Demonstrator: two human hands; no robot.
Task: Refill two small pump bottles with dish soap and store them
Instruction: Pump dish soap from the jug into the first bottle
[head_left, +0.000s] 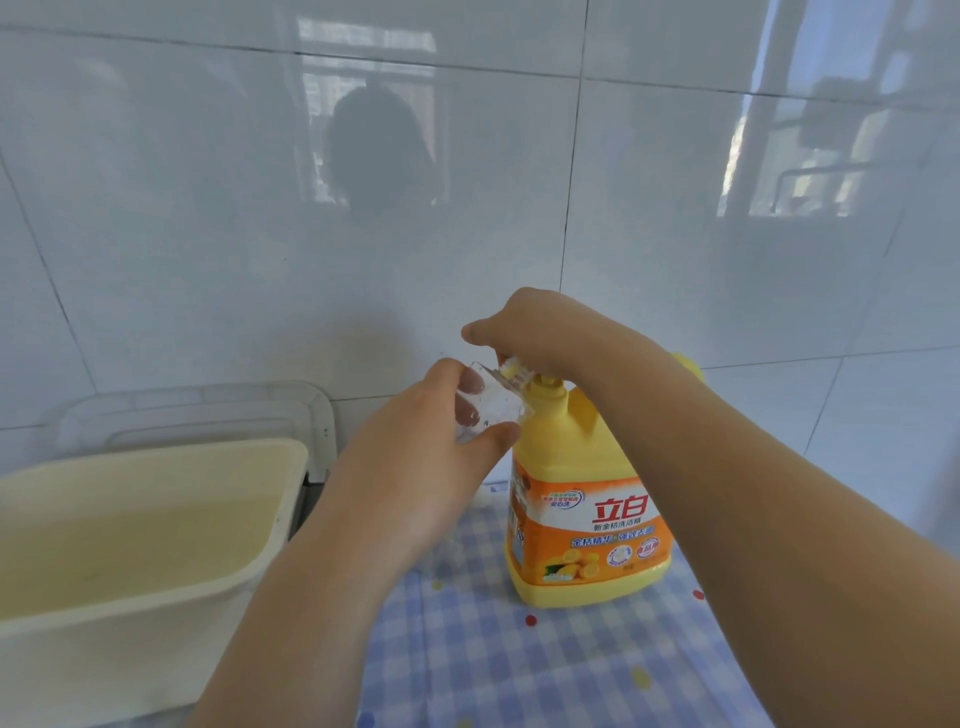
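Above the cloth (467, 649), the left hand (415, 478) pinches a tilted clear bottle (493, 402) against the pump (546, 387) of the jug (587, 519); the right hand (540, 332) curls over the pump's head, hiding it.

The left forearm (291, 597) and right forearm (753, 493) are bare from wrist to the picture's edge, smooth and slender. The left hand (415, 457) and right hand (540, 332) are bare too, with slim fingers (493, 437) and rounded tips. A dim reflection (376, 150) in the glossy wall tile (156, 208) gives the person's head as a dark outline of hair reaching about the shoulders
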